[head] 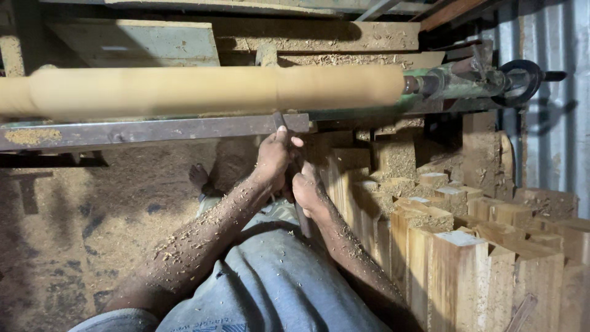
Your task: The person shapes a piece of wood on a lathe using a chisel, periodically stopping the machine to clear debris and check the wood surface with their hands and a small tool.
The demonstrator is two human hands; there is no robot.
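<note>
Two hands, left hand [272,158] and right hand [307,188], grip a chisel [280,121] against the tool rest [153,130]

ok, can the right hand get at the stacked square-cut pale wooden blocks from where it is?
Probably yes. The right hand grips a dark tool handle, and the stacked square-cut pale wooden blocks stand just to its right with nothing between them. It would have to let go of the tool first.
</note>
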